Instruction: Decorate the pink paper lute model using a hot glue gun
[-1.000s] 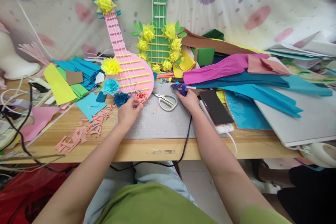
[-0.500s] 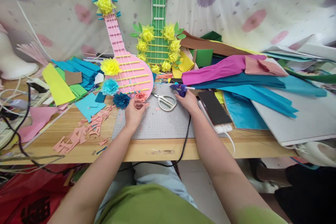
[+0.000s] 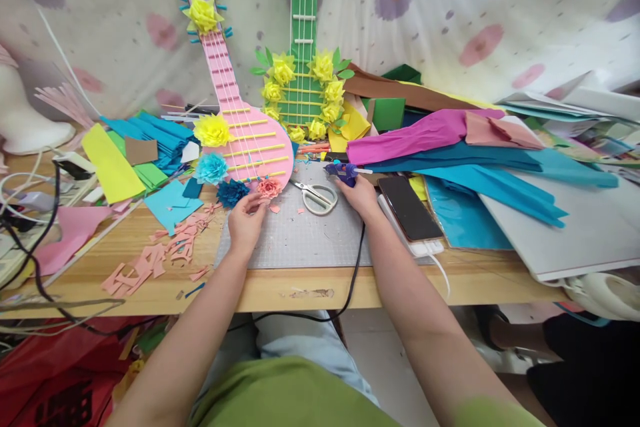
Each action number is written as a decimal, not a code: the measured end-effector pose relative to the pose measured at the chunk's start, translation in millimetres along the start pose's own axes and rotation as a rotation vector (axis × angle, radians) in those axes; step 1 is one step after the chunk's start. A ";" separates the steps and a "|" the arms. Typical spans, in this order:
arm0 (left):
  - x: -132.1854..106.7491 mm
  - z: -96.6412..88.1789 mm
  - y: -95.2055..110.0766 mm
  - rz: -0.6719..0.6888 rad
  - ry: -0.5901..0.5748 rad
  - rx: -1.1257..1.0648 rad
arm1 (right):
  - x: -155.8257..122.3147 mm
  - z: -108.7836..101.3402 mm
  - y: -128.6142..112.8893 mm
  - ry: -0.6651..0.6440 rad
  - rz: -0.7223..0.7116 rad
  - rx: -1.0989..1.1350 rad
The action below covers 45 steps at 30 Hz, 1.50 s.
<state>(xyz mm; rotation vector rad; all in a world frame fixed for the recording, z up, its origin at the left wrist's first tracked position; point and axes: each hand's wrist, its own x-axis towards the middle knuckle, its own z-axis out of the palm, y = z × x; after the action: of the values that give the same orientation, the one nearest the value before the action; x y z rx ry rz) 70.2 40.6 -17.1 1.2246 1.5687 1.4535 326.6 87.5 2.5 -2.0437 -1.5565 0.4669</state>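
Note:
My left hand is at the lower edge of the pink paper guitar, its fingers bent together just below a coral paper flower. Whatever is between the fingertips is too small to make out. Dark blue, light blue and yellow paper flowers run up the guitar's left side. In my right hand is a purple hot glue gun, resting low over the grey cutting mat. White-handled scissors lie between my hands, near a small coral scrap.
A green paper guitar with yellow flowers stands behind. Coral scraps and blue paper lie left. A phone, crepe paper and a grey board are right. The glue gun's black cord hangs over the table edge.
My left hand has shifted slightly left and down from the coral flower, and the small scrap beside the fingertips now shows. My right hand stays on the glue gun.

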 end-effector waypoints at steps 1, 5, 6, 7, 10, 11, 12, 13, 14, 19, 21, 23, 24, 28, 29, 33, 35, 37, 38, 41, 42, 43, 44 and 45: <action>0.6 -1.2 1.3 -0.013 0.013 -0.039 | 0.1 0.3 0.1 0.015 0.001 0.015; 4.0 -6.3 5.6 -0.044 0.120 -0.196 | -1.1 0.9 -3.7 0.150 0.007 0.198; 4.7 -7.2 6.2 -0.047 0.145 -0.232 | -2.5 1.0 -6.4 0.174 -0.004 0.287; 5.3 -7.8 6.7 -0.047 0.164 -0.264 | -4.4 1.2 -9.9 0.176 -0.022 0.385; 5.1 -8.0 7.9 -0.057 0.163 -0.334 | -14.8 3.3 -23.6 0.055 -0.087 0.637; 4.6 -7.9 8.4 -0.062 0.147 -0.345 | -19.3 4.9 -28.4 -0.010 -0.106 0.685; 3.9 -7.8 9.0 -0.066 0.133 -0.344 | -24.0 6.9 -32.9 -0.076 -0.125 0.710; 3.2 -7.8 9.7 -0.068 0.125 -0.333 | -28.6 9.3 -36.8 -0.138 -0.144 0.715; 2.5 -8.0 10.3 -0.067 0.124 -0.314 | -32.9 12.1 -40.0 -0.189 -0.163 0.707; 1.6 -9.0 10.8 -0.080 0.138 -0.272 | -45.6 23.3 -47.1 -0.305 -0.283 0.608; 1.9 -8.6 9.6 -0.090 0.117 -0.285 | -47.6 23.9 -48.2 -0.335 -0.322 0.553; 2.0 -7.8 8.7 -0.092 0.111 -0.292 | -48.8 22.6 -49.3 -0.373 -0.350 0.500; 2.0 -7.3 8.6 -0.093 0.114 -0.296 | -49.1 21.7 -49.9 -0.388 -0.361 0.480; 1.6 -5.9 9.9 -0.115 0.125 -0.320 | -49.5 19.2 -50.6 -0.400 -0.400 0.434; 1.4 -5.8 10.4 -0.121 0.124 -0.325 | -49.5 19.1 -50.4 -0.397 -0.410 0.427; 0.8 -6.0 11.8 -0.134 0.110 -0.324 | -49.4 20.4 -49.4 -0.399 -0.428 0.411; 0.5 -6.1 12.4 -0.130 0.112 -0.324 | -48.8 22.0 -48.6 -0.389 -0.431 0.400; 0.1 -5.9 13.2 -0.125 0.117 -0.327 | -47.9 23.6 -47.9 -0.380 -0.443 0.403; -0.1 -5.7 13.7 -0.125 0.118 -0.328 | -47.3 24.3 -47.5 -0.382 -0.451 0.411; -0.8 -5.0 15.2 -0.134 0.111 -0.331 | -46.1 25.5 -46.6 -0.396 -0.466 0.432; -1.0 -4.8 15.5 -0.136 0.107 -0.333 | -45.9 25.5 -46.4 -0.397 -0.468 0.437; -1.1 -4.6 15.5 -0.137 0.104 -0.335 | -45.7 25.5 -46.4 -0.395 -0.469 0.443; -1.1 -4.4 15.2 -0.137 0.103 -0.338 | -45.7 25.4 -46.4 -0.395 -0.471 0.447; -1.1 -4.2 14.6 -0.137 0.103 -0.340 | -45.6 25.3 -46.6 -0.396 -0.472 0.453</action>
<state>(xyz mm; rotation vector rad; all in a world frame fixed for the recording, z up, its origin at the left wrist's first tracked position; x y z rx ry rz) 69.5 37.2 -2.3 0.8419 1.3693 1.6329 263.4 58.1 8.0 -1.2422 -1.8762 0.9706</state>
